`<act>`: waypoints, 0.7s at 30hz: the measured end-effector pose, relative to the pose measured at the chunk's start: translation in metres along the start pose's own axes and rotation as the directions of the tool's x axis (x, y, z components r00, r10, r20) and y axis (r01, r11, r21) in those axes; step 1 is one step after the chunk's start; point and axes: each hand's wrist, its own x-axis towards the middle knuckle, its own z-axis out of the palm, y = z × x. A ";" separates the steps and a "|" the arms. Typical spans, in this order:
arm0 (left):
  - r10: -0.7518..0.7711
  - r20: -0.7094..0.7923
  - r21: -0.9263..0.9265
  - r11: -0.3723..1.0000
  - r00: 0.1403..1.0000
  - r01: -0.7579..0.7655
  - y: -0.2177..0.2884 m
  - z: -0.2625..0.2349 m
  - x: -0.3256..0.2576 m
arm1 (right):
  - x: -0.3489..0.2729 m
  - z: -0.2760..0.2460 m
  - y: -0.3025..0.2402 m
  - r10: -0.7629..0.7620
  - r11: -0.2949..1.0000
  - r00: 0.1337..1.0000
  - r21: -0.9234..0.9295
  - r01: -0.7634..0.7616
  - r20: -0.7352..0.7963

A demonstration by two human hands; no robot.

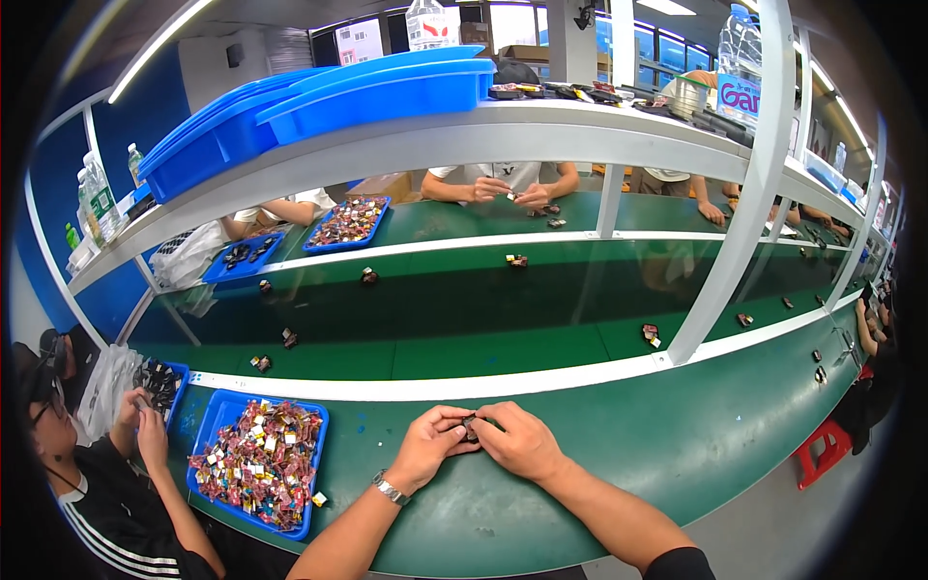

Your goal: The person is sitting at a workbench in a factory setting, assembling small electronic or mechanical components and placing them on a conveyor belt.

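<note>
Both my hands meet over the green worktop point(454, 522), pinching one small dark part point(470, 428) between the fingertips. My left hand point(427, 449), with a metal watch at its wrist, grips the part from the left. My right hand point(517, 440) closes on it from the right, and its fingers cover much of the part, so its exact kind is hidden. To the left of my left forearm lies a blue tray point(205, 432) heaped with small reddish, white and yellow components point(263, 454).
A white rail point(416, 389) borders the conveyor belt point(425, 358), which carries scattered small assemblies point(652, 335). Overhead, a shelf holds stacked blue trays point(377, 97). At left, a co-worker point(106, 483) handles parts beside a tray of black pieces point(162, 384). A red stool point(824, 452) stands right.
</note>
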 end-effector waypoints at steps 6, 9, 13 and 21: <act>-0.005 0.004 -0.009 1.000 1.000 0.005 -0.002 -0.002 0.001 | 0.001 -0.002 -0.001 0.036 0.999 0.999 0.006 -0.036 0.026; 0.000 0.001 -0.005 1.000 1.000 0.000 -0.001 -0.002 0.000 | 0.002 -0.002 -0.001 0.048 0.998 0.999 0.027 -0.048 0.023; 0.004 0.007 -0.022 1.000 1.000 -0.004 0.001 -0.001 0.000 | 0.000 -0.001 0.000 0.043 0.998 0.999 0.046 -0.044 0.017; 0.005 0.032 -0.026 1.000 0.999 -0.004 -0.001 -0.002 0.000 | -0.001 0.002 0.001 0.052 0.997 0.999 0.049 -0.052 -0.016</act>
